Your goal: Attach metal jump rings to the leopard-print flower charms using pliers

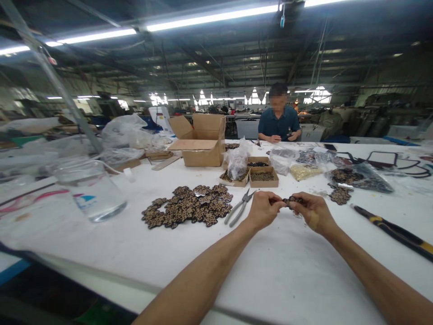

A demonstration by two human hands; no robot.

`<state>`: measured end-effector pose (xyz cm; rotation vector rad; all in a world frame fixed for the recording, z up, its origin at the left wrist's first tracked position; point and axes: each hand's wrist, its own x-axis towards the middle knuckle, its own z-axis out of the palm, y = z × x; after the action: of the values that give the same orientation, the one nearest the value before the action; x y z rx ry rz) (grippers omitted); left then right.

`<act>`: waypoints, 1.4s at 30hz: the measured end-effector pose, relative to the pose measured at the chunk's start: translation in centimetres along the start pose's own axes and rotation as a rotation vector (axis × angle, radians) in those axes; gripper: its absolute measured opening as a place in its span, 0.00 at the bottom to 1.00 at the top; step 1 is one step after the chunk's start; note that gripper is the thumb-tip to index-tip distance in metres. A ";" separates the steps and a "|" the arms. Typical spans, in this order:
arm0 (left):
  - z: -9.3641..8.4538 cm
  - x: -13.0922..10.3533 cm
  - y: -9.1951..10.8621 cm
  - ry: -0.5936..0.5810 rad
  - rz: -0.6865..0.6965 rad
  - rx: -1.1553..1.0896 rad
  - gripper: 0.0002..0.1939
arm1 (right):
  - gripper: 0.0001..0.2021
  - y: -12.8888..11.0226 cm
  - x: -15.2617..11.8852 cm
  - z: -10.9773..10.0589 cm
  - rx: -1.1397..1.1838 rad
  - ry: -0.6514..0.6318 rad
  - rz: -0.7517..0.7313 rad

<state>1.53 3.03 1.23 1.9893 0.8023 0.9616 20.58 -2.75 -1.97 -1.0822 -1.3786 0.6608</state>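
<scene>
Between my two hands, just above the white table [270,266], is a small leopard-print piece with a dark edge [290,201]. My right hand [313,212] grips it with thumb and fingers; a tan strip is stuck near the thumb's base. Closed in a pinch, my left hand [267,208] meets the piece's left side, and its fingertips partly hide what they hold. Left of that hand lies a pair of grey-handled pliers [239,210], jaws slightly apart. Beyond the pliers spreads a pile of similar leopard-print pieces [189,205].
Small cardboard trays of tiny parts [264,177] and an open carton [203,153] stand ahead. A large clear water jar [98,194] is at left. A black-and-yellow tool [389,225] and a bag of leopard pieces [361,176] lie right. Across the table sits a person [279,122].
</scene>
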 end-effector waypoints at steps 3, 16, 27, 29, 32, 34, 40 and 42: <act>0.1 0.4 -0.4 0.022 -0.061 -0.134 0.11 | 0.16 0.2 -0.1 0.4 -0.025 0.007 -0.018; -0.2 1.0 -1.3 -0.077 -0.336 -0.622 0.14 | 0.11 -0.9 -0.9 0.2 -0.324 -0.020 -0.164; -0.8 1.4 -1.8 -0.159 -0.364 -0.630 0.21 | 0.13 -1.5 -0.5 -0.5 -0.507 -0.108 -0.549; -1.0 1.5 -1.8 -0.180 -0.375 -0.633 0.22 | 0.15 -1.3 -0.5 -0.6 -0.541 -0.109 -0.582; -1.1 1.5 -1.8 -0.196 -0.386 -0.595 0.21 | 0.18 -1.5 -0.5 -0.8 -0.604 -0.137 -0.626; -1.1 1.4 -1.6 -0.208 -0.380 -0.538 0.18 | 0.18 -1.8 -0.5 -0.8 -0.657 -0.169 -0.644; -1.0 1.2 -1.4 -0.265 -0.264 -0.210 0.06 | 0.19 -2.1 -0.5 -0.9 -0.765 -0.231 -0.687; -0.9 1.2 -1.5 -0.250 -0.187 -0.082 0.06 | 0.20 -1.9 -0.6 -0.9 -0.791 -0.231 -0.684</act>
<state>1.08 5.03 0.72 1.8801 0.7794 0.6137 20.98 -4.23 -0.39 -1.0273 -2.1477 -0.3116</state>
